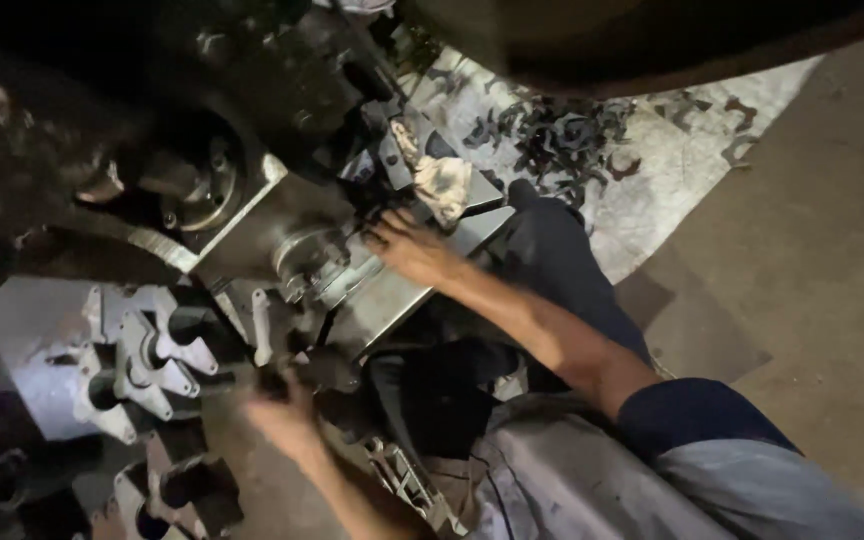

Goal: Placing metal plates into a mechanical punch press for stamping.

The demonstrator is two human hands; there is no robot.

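A large dark machine point(202, 130) fills the upper left, with a round metal chuck-like part point(307, 262) at its front. My right hand point(407, 245) rests on the machine's metal bed beside that round part, fingers spread and touching it. My left hand point(282, 415) is lower, blurred, reaching toward a dark part under the machine; whether it holds anything cannot be told. A dirty rag point(444, 185) lies on the machine just beyond my right hand.
Several grey cast metal parts point(137, 365) with round bores lie at the lower left. A heap of dark metal shavings point(562, 135) lies on a pale sheet on the floor at the top. My knee in dark trousers point(552, 250) is beside the machine.
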